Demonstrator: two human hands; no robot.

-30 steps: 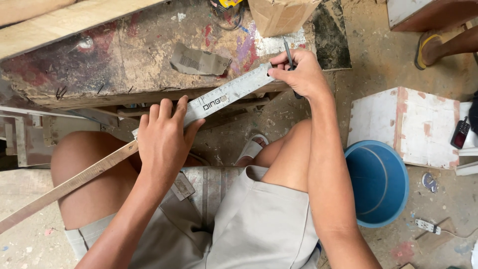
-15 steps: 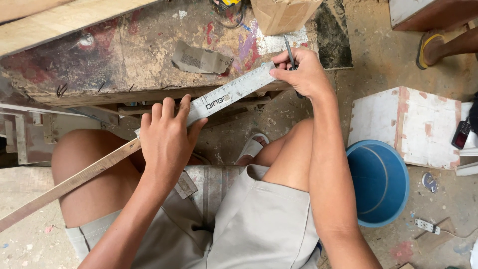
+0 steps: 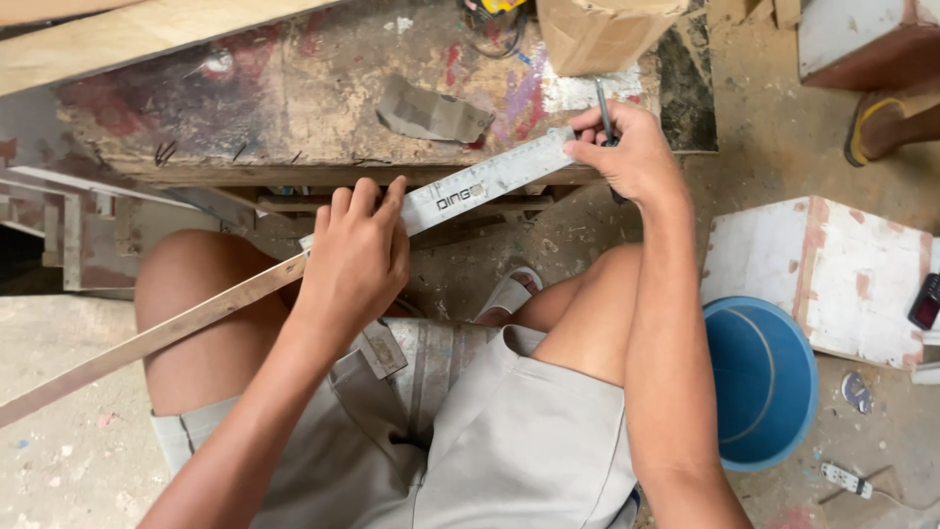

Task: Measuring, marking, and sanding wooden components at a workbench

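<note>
Since the earlier frames I see little change: both hands have stayed where they were on the work. My left hand (image 3: 357, 260) lies flat, fingers together, pressing the steel ruler (image 3: 487, 179) onto the long metal strip (image 3: 157, 338) that runs across my knees to the edge of the paint-stained bench (image 3: 294, 88). My right hand (image 3: 632, 152) is closed around a pencil (image 3: 604, 110), held at the ruler's far end. A blue bucket (image 3: 759, 382) stands on the floor to my right.
</note>
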